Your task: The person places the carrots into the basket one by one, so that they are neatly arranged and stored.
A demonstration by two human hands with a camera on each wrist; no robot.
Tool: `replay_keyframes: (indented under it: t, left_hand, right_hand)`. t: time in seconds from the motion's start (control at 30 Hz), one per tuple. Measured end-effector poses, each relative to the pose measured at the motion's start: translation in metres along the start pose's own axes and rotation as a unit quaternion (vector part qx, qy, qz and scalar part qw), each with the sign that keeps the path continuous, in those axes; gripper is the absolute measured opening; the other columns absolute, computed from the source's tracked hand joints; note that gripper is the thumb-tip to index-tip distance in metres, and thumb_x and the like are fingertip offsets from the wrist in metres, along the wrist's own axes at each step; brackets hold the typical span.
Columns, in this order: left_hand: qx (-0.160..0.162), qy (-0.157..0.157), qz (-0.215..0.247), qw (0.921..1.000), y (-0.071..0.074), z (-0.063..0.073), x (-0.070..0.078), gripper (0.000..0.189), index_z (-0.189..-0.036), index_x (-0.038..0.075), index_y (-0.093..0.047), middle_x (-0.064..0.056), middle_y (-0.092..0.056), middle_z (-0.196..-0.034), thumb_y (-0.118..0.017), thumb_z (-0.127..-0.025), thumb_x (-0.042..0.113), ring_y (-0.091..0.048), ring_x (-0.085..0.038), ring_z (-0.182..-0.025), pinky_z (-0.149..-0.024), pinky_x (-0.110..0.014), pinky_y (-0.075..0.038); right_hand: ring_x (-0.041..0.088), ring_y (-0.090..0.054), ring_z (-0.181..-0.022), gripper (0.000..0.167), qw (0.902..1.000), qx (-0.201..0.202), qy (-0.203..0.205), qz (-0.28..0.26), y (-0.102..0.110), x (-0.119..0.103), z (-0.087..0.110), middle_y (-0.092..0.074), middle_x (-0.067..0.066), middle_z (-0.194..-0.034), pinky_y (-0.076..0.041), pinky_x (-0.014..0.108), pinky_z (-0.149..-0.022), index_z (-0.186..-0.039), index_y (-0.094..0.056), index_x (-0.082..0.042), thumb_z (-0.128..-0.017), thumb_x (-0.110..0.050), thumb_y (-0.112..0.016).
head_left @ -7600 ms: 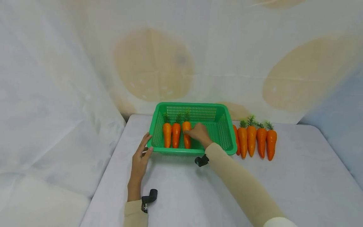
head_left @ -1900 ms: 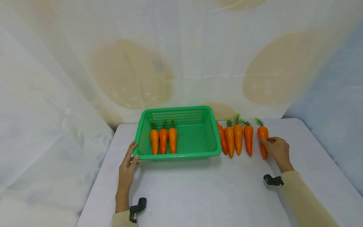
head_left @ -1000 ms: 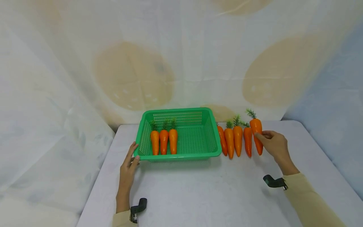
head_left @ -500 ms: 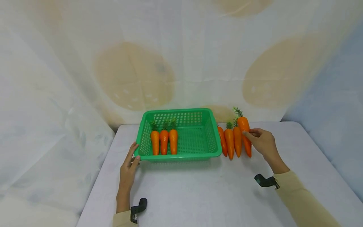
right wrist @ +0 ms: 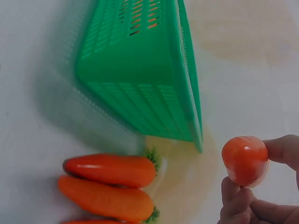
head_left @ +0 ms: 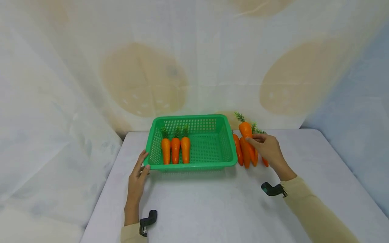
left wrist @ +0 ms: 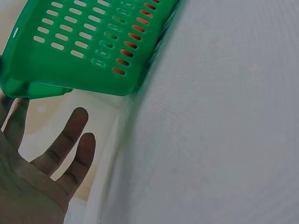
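A white table (head_left: pixel 206 206) spreads out in front of the person, its near part crossed by two beige sleeves, the left sleeve (head_left: pixel 132 233) and the right sleeve (head_left: pixel 316 212), with a small black wrist camera (head_left: pixel 272 189) by each cuff. The left hand (head_left: pixel 137 180) comes first beyond them, its fingers parted and fairly straight, thumb and fingertips touching the near left corner of a green basket (head_left: pixel 194 166). Inside that basket, toward its left side, three orange carrots (head_left: pixel 175 151) lie side by side, leafy tops pointing away from the person. Right of the basket, the right hand (head_left: pixel 267 147) pinches a raised carrot (head_left: pixel 244 129) between thumb and fingers, tilted with its greenery up and to the left. Under and around it, four more carrots (head_left: pixel 238 150) rest in a row on the table, the leftmost just beside the basket. Farthest off, behind the table's back edge, hangs a pale backdrop (head_left: pixel 218 74) printed with large tan rounded shapes.
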State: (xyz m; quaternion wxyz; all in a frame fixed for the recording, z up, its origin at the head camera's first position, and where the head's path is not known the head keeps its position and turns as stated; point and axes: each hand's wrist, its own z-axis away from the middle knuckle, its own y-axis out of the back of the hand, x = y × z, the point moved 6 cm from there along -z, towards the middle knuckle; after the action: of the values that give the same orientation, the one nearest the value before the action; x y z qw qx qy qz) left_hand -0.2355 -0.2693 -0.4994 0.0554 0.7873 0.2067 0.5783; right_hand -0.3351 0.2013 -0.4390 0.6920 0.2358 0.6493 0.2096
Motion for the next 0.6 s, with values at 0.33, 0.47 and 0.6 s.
replay_keyframes:
  t: [0.33,0.47,0.6]
  left_hand:
    - [-0.003,0.001,0.007,1.0,-0.001,-0.001,0.0,0.049,-0.153,0.017,-0.043,0.003,-0.031,-0.161,-0.052,-0.105,0.014,-0.058,-0.044,-0.106,-0.081,-0.034,-0.055]
    - [-0.004,0.001,0.007,1.0,-0.001,-0.001,0.0,0.049,-0.154,0.016,-0.043,0.002,-0.031,-0.162,-0.051,-0.106,0.013,-0.058,-0.044,-0.106,-0.082,-0.038,-0.055]
    - [-0.002,0.001,0.002,1.0,0.0,-0.001,0.002,0.048,-0.153,0.016,-0.043,0.002,-0.032,-0.161,-0.051,-0.106,0.014,-0.06,-0.033,-0.104,-0.082,-0.037,-0.055]
  right_hand:
    - [0.035,-0.056,-0.116,0.066,0.9986,-0.046,0.011,-0.024,-0.018,-0.024,0.0,-0.062,0.02,-0.126,-0.048,0.049,-0.095,-0.134,-0.06,0.0,-0.094,-0.053,-0.064]
    - [0.036,-0.055,-0.119,0.067,0.9978,-0.055,0.023,-0.027,-0.026,-0.033,-0.003,-0.061,0.021,-0.129,-0.047,0.051,-0.097,-0.134,-0.061,0.0,-0.094,-0.053,-0.065]
    - [0.035,-0.057,-0.117,0.065,0.9968,-0.063,0.035,-0.036,-0.034,-0.04,-0.007,-0.063,0.019,-0.128,-0.048,0.05,-0.096,-0.133,-0.063,-0.001,-0.093,-0.052,-0.066]
